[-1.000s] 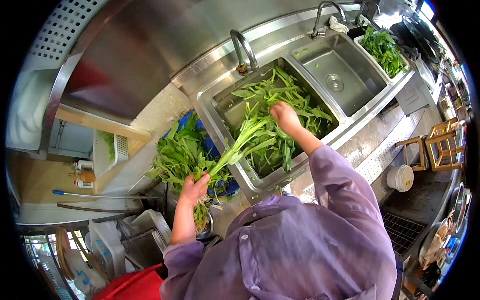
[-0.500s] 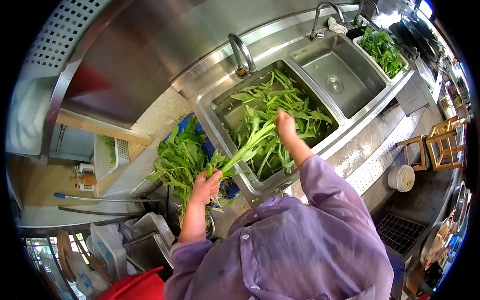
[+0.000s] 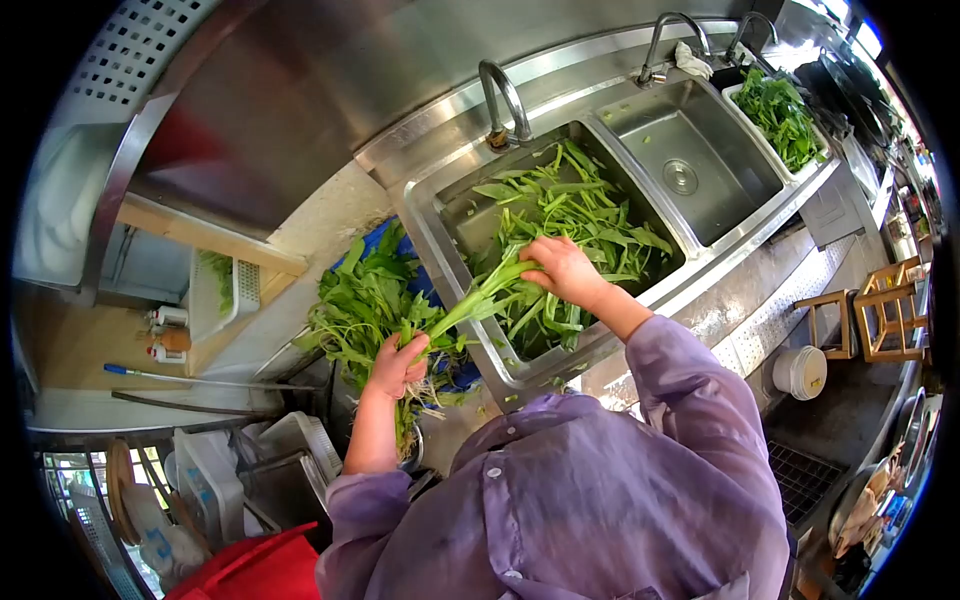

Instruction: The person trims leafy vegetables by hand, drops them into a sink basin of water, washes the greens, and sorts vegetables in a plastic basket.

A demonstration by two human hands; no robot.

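My left hand point(image 3: 398, 368) is closed round the lower end of a bunch of long-stemmed leafy greens point(image 3: 475, 300), with pale roots hanging below it. Over the near part of the left sink basin point(image 3: 440, 235), my right hand point(image 3: 566, 270) grips the upper end of the same bunch between thumb and fingers. Loose cut greens point(image 3: 590, 215) lie in that basin below and beyond the right hand. Beside my left hand, a large heap of uncut greens point(image 3: 365, 295) rests on a blue bag point(image 3: 385, 238).
A second basin point(image 3: 690, 160) adjoins on the right, then a white tub of greens point(image 3: 780, 115). A curved tap point(image 3: 505, 105) rises behind the left basin. Wooden stools point(image 3: 885, 310) and a white bucket point(image 3: 800, 372) stand at right. Plastic baskets point(image 3: 215, 480) are at lower left.
My right hand has come back toward my left hand, its fingers now closed on the stems. The left hand has shifted slightly left. The whole view has tilted a little.
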